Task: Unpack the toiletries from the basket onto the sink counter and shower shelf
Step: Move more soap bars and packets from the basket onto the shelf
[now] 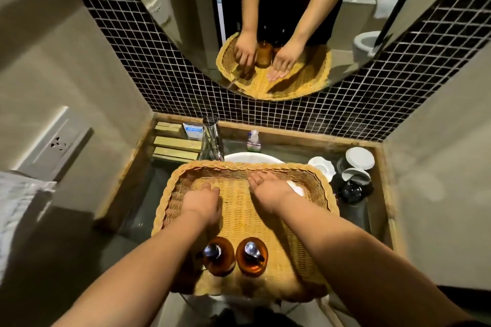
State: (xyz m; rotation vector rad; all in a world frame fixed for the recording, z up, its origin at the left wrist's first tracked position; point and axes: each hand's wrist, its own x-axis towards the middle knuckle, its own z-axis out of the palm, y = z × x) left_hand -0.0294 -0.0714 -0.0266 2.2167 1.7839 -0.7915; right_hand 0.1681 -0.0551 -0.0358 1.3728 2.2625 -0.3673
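A wide woven basket (239, 166) rests across the white sink basin (249, 158). Two amber pump bottles (219, 255) (252, 256) stand side by side at the basket's near edge. A small white item (297, 189) lies in the far right corner of the basket. My left hand (202, 203) is inside the basket at the left, knuckles up and fingers curled down onto the weave; whatever is under them is hidden. My right hand (268, 191) is flat and empty, palm down with fingers spread, just left of the white item.
On the counter at the right stand dark cups with white lids (357, 160) and a white dish (321, 167). At the back are a clear glass bottle (212, 141), a small soap dispenser (253, 141) and stacked boxes (176, 145). A mirror (265, 21) hangs above on dark tiles.
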